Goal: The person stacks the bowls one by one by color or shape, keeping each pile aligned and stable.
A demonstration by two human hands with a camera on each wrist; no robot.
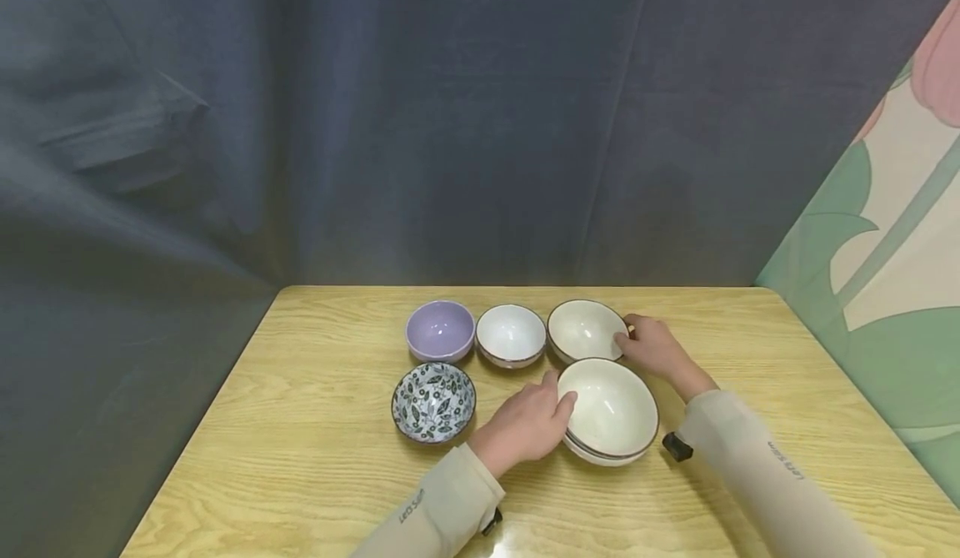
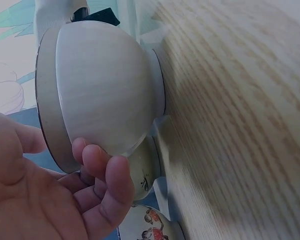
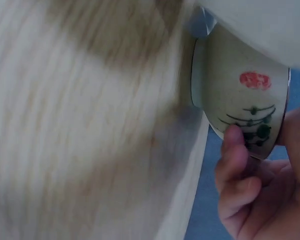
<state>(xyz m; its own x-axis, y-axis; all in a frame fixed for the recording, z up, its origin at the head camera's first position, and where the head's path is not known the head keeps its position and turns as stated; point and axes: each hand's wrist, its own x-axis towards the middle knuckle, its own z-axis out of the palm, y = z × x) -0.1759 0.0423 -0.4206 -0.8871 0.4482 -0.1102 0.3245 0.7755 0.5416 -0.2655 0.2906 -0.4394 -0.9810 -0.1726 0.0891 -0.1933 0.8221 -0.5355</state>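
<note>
Two nested cream bowls (image 1: pixel 611 408) sit at the front right of the group. My left hand (image 1: pixel 528 421) grips their left rim, thumb inside and fingers against the outer wall. In the left wrist view, the fingertips (image 2: pixel 117 172) touch the white outer bowl (image 2: pixel 105 85). Behind the stack is a dark-rimmed cream bowl (image 1: pixel 585 329). Its right rim is pinched by my right hand (image 1: pixel 662 354), thumb over the edge. The right wrist view shows green and red painting on that bowl's wall (image 3: pixel 245 95), with fingertips (image 3: pixel 233 135) against it.
A white bowl (image 1: pixel 512 334) and a purple bowl (image 1: pixel 440 330) continue the back row leftward. In front of the purple one stands a leaf-patterned bowl (image 1: pixel 433 404). All rest on a wooden table (image 1: pixel 300 458), with a dark curtain (image 1: pixel 480 124) behind it.
</note>
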